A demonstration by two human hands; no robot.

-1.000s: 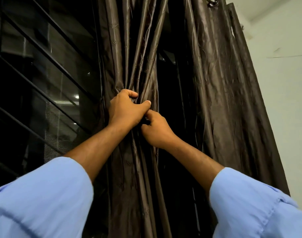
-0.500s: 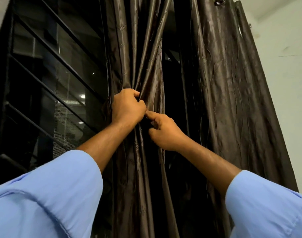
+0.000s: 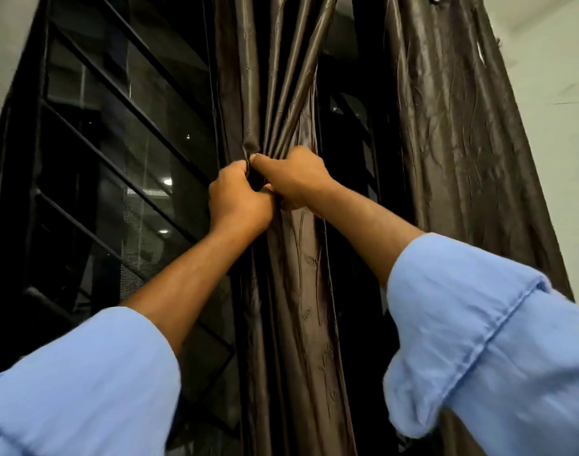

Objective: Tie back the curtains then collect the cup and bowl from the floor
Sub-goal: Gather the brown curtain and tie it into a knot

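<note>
A dark brown shiny curtain hangs in the middle, bunched into tight folds at hand height. My left hand is closed around the bunch from the left. My right hand grips the same bunch from the right, thumb across the front, touching my left hand. A second brown curtain panel hangs loose to the right. No cup or bowl is in view.
A window with black slanted bars and dark glass fills the left side. A pale wall stands at the right. Blue shirt sleeves cover both forearms low in the frame.
My right hand has risen and wrapped around the gathered curtain beside my left hand. The folds are pinched tighter, and the view has shifted right.
</note>
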